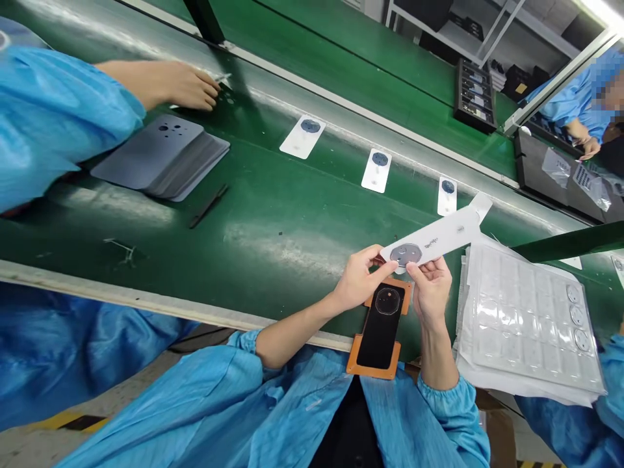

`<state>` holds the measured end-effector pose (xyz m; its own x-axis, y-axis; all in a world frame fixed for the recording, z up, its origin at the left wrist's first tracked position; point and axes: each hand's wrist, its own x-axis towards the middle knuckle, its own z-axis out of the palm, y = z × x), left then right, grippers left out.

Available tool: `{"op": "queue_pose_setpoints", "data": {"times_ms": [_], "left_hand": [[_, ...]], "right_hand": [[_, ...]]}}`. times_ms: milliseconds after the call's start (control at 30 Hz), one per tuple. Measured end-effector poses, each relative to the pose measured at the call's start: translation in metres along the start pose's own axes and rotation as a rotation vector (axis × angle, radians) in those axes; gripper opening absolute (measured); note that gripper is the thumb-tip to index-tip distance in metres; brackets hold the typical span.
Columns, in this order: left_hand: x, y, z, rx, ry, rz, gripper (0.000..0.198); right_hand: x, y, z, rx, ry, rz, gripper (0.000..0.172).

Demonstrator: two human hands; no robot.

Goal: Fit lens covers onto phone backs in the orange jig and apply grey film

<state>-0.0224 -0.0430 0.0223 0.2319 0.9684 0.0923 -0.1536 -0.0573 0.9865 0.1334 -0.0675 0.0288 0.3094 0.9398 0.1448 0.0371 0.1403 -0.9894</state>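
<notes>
My left hand (359, 278) and my right hand (431, 289) both pinch one end of a long white film strip (441, 237) that carries a round grey camera-lens piece (405, 255). The strip slants up to the right above the belt. Just below my hands lies a black phone back cover (381, 325) with a round camera opening, seated in an orange jig (374, 369) at the belt's near edge. Both hands are closed on the strip.
A clear blister tray (529, 318) with a few round lenses lies right of the jig. Three white cards with lens pieces (376, 170) ride the green belt (273, 214). A co-worker's hand (182, 84) rests by a stack of grey back covers (166, 156); a black tool (208, 206) lies nearby.
</notes>
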Motion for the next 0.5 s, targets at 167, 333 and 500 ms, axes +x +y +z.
{"op": "queue_pose_setpoints", "data": {"times_ms": [167,333,500], "left_hand": [[0.016,0.011,-0.026,0.093,-0.002,0.116,0.023],[0.022,0.017,-0.045,0.07,-0.169,0.397,0.018],[0.02,0.008,-0.046,-0.122,-0.266,0.393,0.025]], "right_hand": [[0.011,-0.027,-0.002,-0.301,-0.117,-0.228,0.012],[0.004,-0.062,-0.001,-0.552,-0.25,-0.585,0.015],[-0.002,-0.068,0.004,-0.442,-0.27,-0.703,0.029]]}}
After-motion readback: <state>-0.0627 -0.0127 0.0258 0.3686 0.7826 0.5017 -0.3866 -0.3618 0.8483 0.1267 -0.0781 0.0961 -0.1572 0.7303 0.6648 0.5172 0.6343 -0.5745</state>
